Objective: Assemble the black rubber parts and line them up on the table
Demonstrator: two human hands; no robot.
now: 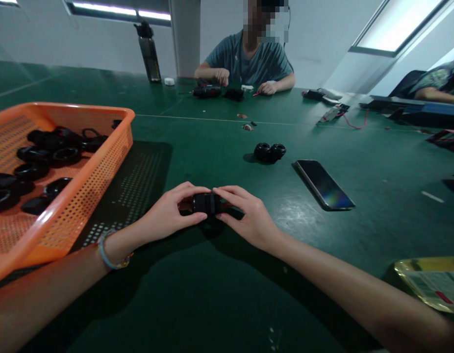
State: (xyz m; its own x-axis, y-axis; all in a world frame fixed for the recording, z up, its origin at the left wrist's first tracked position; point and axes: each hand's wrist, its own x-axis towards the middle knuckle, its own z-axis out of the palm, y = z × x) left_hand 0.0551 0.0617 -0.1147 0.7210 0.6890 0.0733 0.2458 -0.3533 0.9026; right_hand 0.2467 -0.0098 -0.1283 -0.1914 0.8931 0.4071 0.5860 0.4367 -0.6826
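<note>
An orange perforated basket (113,147) holding black rings is set at the left of the green bench (197,299), and a dark phone (324,185) is laid flat to the right, near two joined black parts (269,152). At the far edge a dark bottle (149,51) is stood upright, and a person in a grey shirt (251,59) is seated beside a drill (207,90).
</note>
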